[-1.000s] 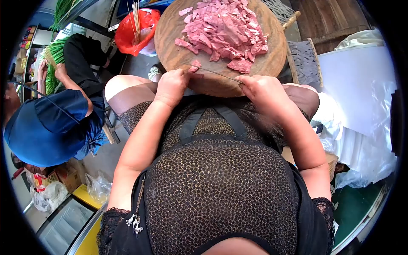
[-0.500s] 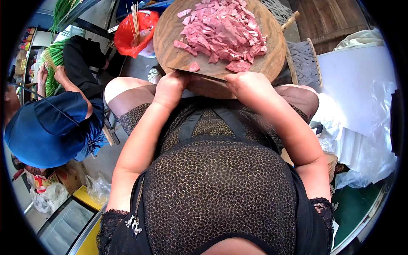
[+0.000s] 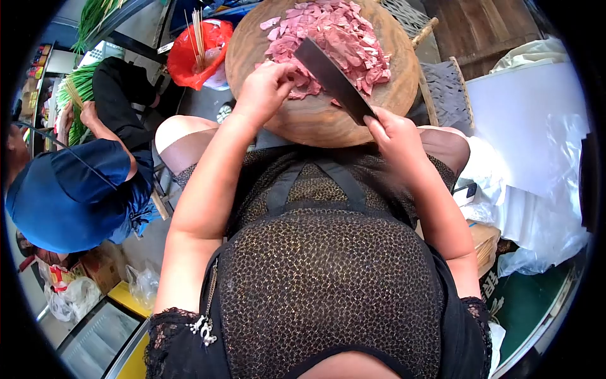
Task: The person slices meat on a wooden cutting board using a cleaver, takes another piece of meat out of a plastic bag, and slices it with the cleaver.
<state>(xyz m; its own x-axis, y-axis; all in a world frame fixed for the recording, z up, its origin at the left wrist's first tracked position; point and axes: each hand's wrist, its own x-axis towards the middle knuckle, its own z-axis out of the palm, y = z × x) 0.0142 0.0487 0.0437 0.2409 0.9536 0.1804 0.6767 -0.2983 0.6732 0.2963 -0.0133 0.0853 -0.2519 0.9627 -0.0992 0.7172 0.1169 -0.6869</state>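
In the head view, my right hand [image 3: 399, 138] grips the handle of a cleaver [image 3: 334, 79]. Its dark broad blade points up and to the left over the board. My left hand [image 3: 262, 93] is at the left edge of the meat, fingers curled together; what they hold, if anything, is hidden. A heap of sliced pink raw meat [image 3: 353, 41] covers the upper middle of a round wooden chopping board [image 3: 315, 126]. The board stands just beyond my knees, and the blade partly hides the slices beneath it.
Left of the board is a red plastic bag [image 3: 186, 60] with wooden skewers [image 3: 199, 41] standing in it. A person in a blue top [image 3: 69, 189] sits at the left, holding thin sticks near green stalks [image 3: 79, 85]. A woven chair [image 3: 445, 91] adjoins the board's right side.
The cleaver was level at the board's near edge with both hands at it. My left hand has left it and moved up to the meat; the right has swung the blade up.
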